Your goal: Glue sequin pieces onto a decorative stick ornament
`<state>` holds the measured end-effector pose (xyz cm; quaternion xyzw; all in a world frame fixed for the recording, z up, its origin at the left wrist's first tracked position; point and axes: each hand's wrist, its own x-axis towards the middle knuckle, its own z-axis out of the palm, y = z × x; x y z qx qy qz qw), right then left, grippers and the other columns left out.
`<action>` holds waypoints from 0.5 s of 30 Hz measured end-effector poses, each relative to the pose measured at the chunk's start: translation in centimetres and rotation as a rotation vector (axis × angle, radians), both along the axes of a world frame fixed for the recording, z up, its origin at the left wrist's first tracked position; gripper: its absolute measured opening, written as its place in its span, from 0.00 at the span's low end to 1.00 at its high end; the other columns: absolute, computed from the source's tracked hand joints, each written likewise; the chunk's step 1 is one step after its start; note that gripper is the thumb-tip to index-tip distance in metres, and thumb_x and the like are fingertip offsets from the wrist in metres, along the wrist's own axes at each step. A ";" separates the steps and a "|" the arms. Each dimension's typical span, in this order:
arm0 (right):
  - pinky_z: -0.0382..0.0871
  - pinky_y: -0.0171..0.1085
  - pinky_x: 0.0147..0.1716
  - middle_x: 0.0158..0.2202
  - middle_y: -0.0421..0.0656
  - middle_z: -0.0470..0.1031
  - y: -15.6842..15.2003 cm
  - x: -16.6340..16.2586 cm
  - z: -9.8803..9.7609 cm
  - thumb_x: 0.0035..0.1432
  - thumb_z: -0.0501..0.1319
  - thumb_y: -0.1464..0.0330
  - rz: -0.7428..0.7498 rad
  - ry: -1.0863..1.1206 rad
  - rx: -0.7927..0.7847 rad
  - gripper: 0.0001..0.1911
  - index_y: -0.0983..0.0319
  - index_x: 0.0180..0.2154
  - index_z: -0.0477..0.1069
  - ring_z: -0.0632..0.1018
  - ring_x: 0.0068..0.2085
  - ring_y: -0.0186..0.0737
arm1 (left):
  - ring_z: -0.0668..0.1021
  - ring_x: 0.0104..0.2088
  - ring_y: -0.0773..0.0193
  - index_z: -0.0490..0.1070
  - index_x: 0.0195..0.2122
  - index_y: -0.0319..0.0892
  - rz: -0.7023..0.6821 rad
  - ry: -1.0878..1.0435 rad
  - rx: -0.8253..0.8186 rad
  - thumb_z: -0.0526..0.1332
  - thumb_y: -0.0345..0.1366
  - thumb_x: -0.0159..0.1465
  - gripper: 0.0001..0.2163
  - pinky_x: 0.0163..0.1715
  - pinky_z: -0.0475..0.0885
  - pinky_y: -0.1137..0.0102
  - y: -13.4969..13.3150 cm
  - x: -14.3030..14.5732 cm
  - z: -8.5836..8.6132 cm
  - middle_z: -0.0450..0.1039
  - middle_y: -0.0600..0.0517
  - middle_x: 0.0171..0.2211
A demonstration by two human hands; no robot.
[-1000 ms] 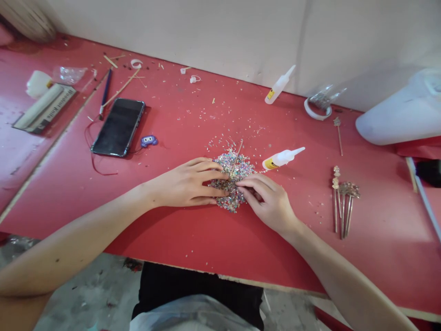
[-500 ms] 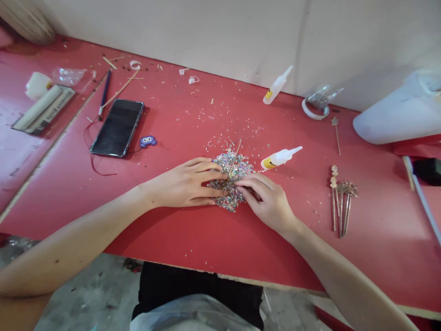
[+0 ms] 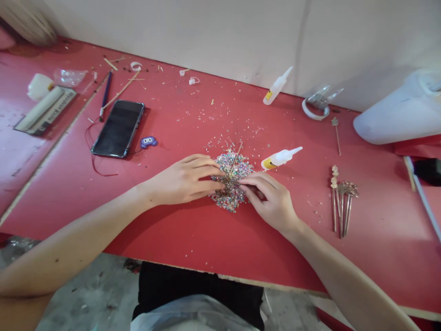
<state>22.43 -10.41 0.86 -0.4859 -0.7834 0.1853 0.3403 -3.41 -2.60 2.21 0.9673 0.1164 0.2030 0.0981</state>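
Observation:
A heap of small multicoloured beads (image 3: 233,183) lies in the middle of the red table (image 3: 193,230). A thin wooden stick (image 3: 235,159) slants up out of the heap. My left hand (image 3: 184,180) rests at the heap's left side, fingers pinched round the stick's lower end. My right hand (image 3: 270,200) meets it from the right, fingertips pinched together over the beads on something too small to name. A white glue bottle with a yellow label (image 3: 279,157) lies just right of the heap.
Finished decorated sticks (image 3: 341,202) lie to the right, another one (image 3: 336,131) behind them. A phone (image 3: 119,128) with a blue charm (image 3: 149,141), a pen (image 3: 105,93), a box (image 3: 46,110), a second glue bottle (image 3: 277,85), a tape ring (image 3: 315,110) and a white container (image 3: 399,112) surround the work spot.
Both hands have lifted slightly off the heap and the stick's top has tilted a little; the fingertips stay pinched together at the same spot.

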 end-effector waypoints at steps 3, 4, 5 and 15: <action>0.75 0.38 0.36 0.38 0.43 0.77 0.0 0.1 -0.1 0.61 0.61 0.73 -0.008 0.019 0.004 0.08 0.57 0.42 0.73 0.79 0.37 0.38 | 0.73 0.47 0.60 0.74 0.43 0.42 0.090 -0.039 -0.082 0.57 0.34 0.69 0.07 0.52 0.68 0.63 0.6 -0.4 0.1 0.77 0.49 0.42; 0.76 0.38 0.37 0.38 0.43 0.77 0.0 0.1 -0.1 0.61 0.61 0.74 -0.009 0.022 0.003 0.08 0.58 0.42 0.73 0.79 0.38 0.38 | 0.73 0.46 0.60 0.74 0.42 0.42 0.109 -0.043 -0.101 0.57 0.35 0.69 0.07 0.51 0.68 0.63 0.8 -0.5 0.1 0.77 0.49 0.40; 0.76 0.38 0.37 0.38 0.43 0.77 0.0 0.1 -0.1 0.61 0.61 0.74 -0.010 0.023 0.003 0.08 0.58 0.42 0.74 0.79 0.38 0.38 | 0.73 0.44 0.61 0.74 0.41 0.42 0.121 -0.045 -0.117 0.58 0.35 0.69 0.06 0.50 0.68 0.64 0.9 -0.6 0.1 0.76 0.50 0.39; 0.75 0.38 0.37 0.38 0.44 0.77 0.1 -0.1 0.1 0.62 0.60 0.72 -0.013 0.028 -0.011 0.07 0.58 0.42 0.74 0.79 0.38 0.38 | 0.73 0.41 0.62 0.74 0.37 0.43 0.131 0.012 -0.218 0.58 0.36 0.69 0.07 0.49 0.66 0.65 0.3 0.1 -0.4 0.76 0.51 0.36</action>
